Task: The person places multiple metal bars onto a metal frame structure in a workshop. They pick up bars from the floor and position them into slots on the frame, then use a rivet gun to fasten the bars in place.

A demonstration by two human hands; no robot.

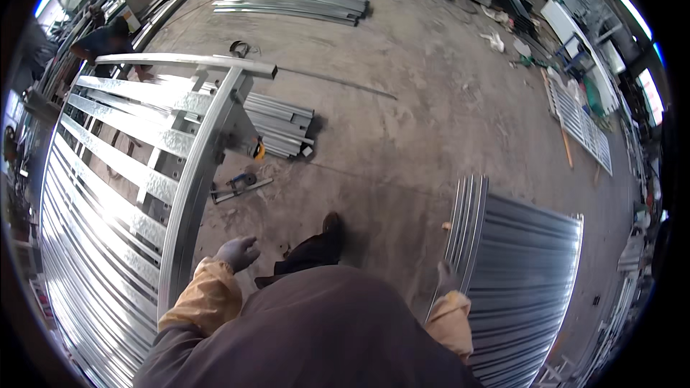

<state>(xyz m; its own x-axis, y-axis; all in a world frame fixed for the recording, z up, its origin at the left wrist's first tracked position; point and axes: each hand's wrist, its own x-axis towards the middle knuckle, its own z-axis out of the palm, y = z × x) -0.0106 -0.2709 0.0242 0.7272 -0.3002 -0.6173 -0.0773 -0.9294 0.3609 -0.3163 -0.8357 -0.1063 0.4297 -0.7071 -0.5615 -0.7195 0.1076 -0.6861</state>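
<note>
Maybe this is reaching: the left hand (237,253) has loose, empty fingers, the right hand (447,279), grip hard to tell, is by the right-side metal stack (526,259), next needing a firm hold.

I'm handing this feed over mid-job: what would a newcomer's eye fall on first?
Probably the shiny slatted metal frame filling the left side, with the person's left hand just beside its thick right rail. Next, the ribbed grey metal panel at lower right, with the right hand at its left edge. A co-worker leaning in at the upper left also stands out.
</note>
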